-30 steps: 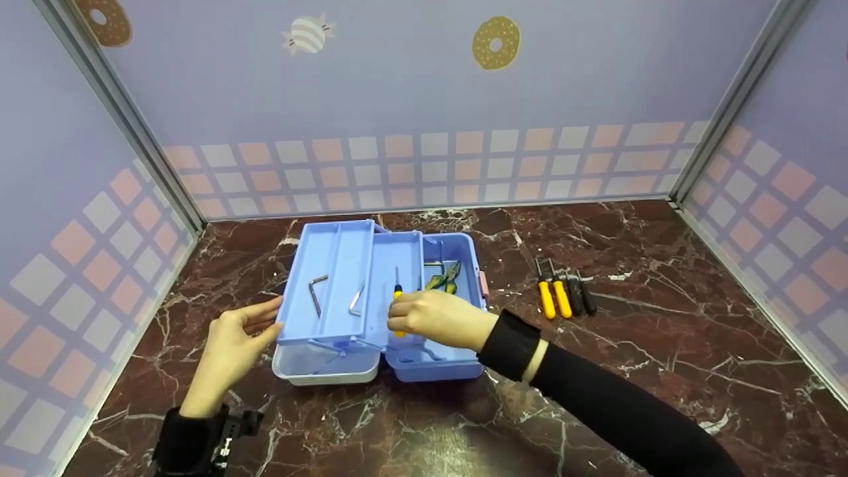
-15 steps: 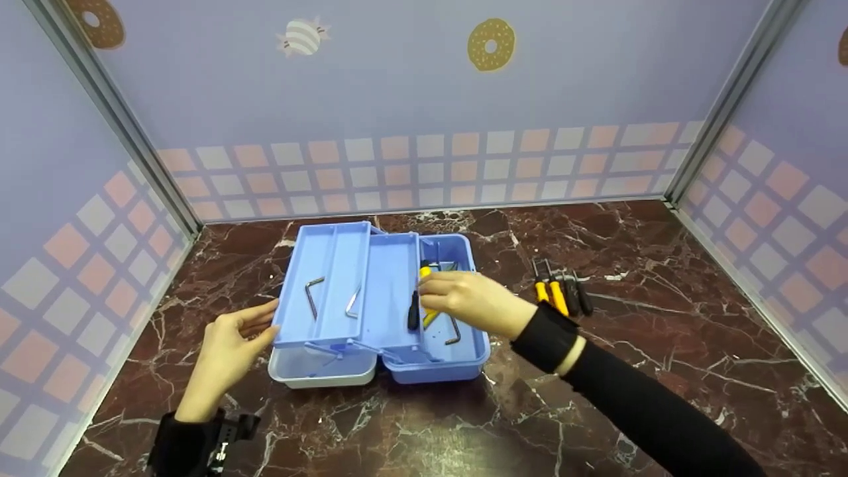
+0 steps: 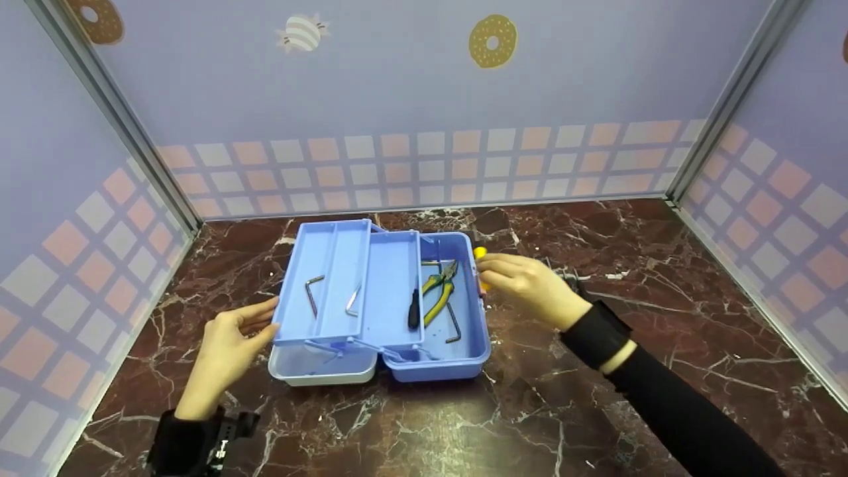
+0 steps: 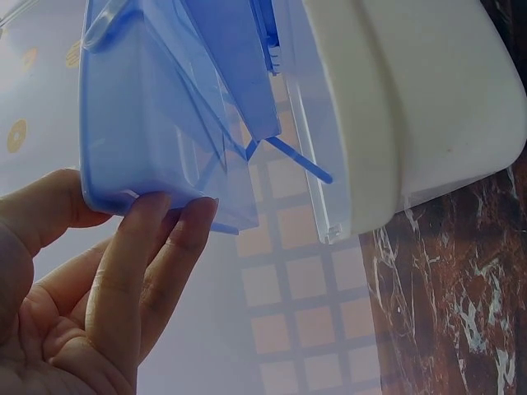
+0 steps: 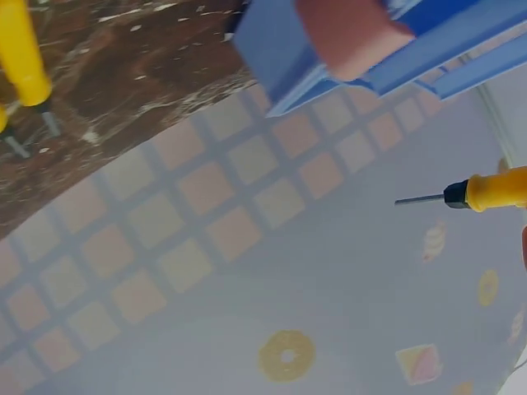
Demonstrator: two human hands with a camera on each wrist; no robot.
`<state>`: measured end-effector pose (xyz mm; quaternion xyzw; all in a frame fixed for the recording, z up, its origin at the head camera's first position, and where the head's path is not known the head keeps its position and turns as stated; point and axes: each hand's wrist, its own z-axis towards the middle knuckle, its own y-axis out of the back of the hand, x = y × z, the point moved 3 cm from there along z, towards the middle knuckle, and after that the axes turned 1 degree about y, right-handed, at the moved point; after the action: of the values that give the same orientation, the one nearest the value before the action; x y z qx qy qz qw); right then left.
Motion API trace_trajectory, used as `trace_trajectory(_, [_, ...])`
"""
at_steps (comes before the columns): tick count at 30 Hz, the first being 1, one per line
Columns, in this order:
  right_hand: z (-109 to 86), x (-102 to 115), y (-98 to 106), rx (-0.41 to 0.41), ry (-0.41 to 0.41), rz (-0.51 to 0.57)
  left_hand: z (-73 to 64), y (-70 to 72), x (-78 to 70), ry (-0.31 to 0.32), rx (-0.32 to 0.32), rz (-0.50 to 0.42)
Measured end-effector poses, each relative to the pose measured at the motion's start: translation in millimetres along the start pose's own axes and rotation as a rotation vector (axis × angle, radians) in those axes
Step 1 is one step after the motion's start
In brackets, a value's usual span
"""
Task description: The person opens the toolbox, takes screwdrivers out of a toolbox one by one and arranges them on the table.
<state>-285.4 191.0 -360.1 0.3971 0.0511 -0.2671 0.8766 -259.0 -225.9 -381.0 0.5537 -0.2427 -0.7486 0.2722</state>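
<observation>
In the head view, a blue toolbox (image 3: 437, 372) stands unfolded with its tiered trays spread left. My left hand (image 3: 228, 348) pinches the left wall of the upper tray (image 3: 318, 248), thumb and fingers on either side of it in the left wrist view. My right hand (image 3: 530, 285) holds a yellow-handled screwdriver (image 5: 498, 191) just beyond the box's right rim; its shaft shows in the right wrist view. Two hex keys lie in the upper tray, one bronze (image 3: 311, 296) and one silver (image 3: 353, 303). A black-handled tool (image 3: 414, 310) rests in the middle tray.
Inside the box bottom lie green-and-yellow pliers (image 3: 440, 301) and a dark hex key (image 3: 453, 326). Right of the box, yellow-handled tools (image 5: 23, 53) lie on the marble-patterned table, mostly behind my right hand in the head view. Black-handled tools (image 3: 575, 285) lie beside them. Patterned walls surround the table.
My right hand has moved right with the yellow screwdriver, from over the middle tray to past the box's right rim. This uncovers the black-handled tool and the pliers. My left hand stays put.
</observation>
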Motion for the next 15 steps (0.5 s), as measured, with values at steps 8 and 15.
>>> trace_trajectory(8, [-49.5, -16.9, -7.0, 0.062, -0.119, -0.012, 0.0, 0.7, 0.0, 0.009, 0.004, -0.016])
trace_trajectory(15, [-83.1, -24.5, -22.6, 0.143, -0.125, -0.045, -0.3, 0.2, 1.1, 0.016, 0.01, -0.016])
